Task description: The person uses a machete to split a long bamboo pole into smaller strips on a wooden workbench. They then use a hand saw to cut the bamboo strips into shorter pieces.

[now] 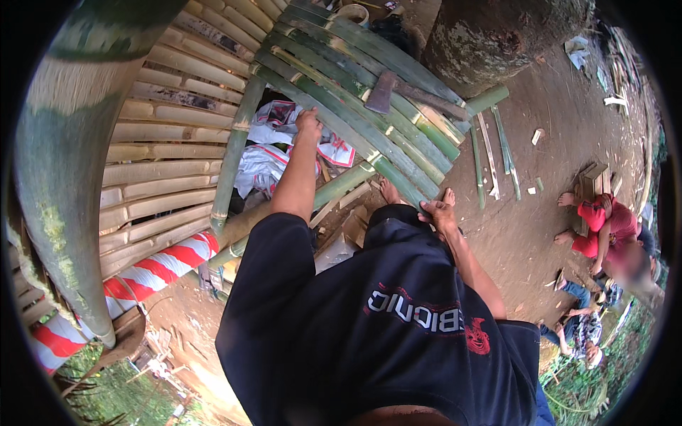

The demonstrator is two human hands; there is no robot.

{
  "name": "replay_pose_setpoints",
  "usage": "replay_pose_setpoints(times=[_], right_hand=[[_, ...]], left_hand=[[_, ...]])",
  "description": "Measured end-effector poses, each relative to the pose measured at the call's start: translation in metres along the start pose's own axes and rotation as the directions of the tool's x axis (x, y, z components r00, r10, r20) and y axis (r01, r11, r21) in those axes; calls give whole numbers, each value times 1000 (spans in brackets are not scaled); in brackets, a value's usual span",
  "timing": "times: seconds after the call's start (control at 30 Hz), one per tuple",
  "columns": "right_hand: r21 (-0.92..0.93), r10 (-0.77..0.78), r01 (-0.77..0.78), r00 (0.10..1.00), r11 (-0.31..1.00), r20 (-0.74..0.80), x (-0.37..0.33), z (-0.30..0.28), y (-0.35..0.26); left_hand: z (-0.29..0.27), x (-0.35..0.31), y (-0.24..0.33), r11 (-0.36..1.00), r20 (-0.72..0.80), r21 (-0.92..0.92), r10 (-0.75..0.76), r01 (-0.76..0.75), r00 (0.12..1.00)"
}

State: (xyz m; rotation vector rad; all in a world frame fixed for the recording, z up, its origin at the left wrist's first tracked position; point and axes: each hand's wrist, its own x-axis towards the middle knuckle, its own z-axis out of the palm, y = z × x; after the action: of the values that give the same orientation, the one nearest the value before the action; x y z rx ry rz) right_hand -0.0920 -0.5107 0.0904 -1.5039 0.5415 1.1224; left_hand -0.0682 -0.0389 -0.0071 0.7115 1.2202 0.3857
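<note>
A long green bamboo slat (341,130) runs slantwise in front of me, nearest in a row of split bamboo slats (419,130). My left hand (307,124) is closed on its near edge, toward the far left end. At the slat's near right end, my right hand (442,216) grips the tip between thumb and fingers. An axe (381,94) with a wooden handle lies across the slats beyond. Below the left hand, in the gap beside the slat, white and red crumpled sacks (266,167) show.
A pale bamboo slat panel (167,153) and a thick bamboo post (67,163) stand at left, above a red-and-white striped pole (167,263). A tree trunk (497,42) rises at the back. Cut strips (490,153) lie on the dirt. Two people (604,234) sit at right.
</note>
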Motion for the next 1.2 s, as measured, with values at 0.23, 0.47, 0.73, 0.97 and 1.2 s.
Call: replay_pose_setpoints(times=[0.23, 0.47, 0.73, 0.97, 1.2], right_hand=[[42, 3, -3, 1000, 999, 2, 0, 4, -1], [14, -19, 19, 1000, 1000, 5, -4, 7, -4], [-41, -36, 36, 999, 999, 4, 11, -2, 11], [-7, -93, 93, 996, 996, -15, -3, 6, 0], [65, 24, -25, 1000, 998, 15, 15, -1, 10]], left_hand=[[-4, 6, 2, 1000, -10, 26, -3, 3, 1000], [0, 1, 12, 996, -45, 44, -72, 74, 996], [10, -8, 11, 1000, -51, 24, -14, 15, 999], [8, -10, 15, 998, -55, 63, -18, 21, 998], [11, -9, 14, 994, -70, 112, -3, 11, 998]])
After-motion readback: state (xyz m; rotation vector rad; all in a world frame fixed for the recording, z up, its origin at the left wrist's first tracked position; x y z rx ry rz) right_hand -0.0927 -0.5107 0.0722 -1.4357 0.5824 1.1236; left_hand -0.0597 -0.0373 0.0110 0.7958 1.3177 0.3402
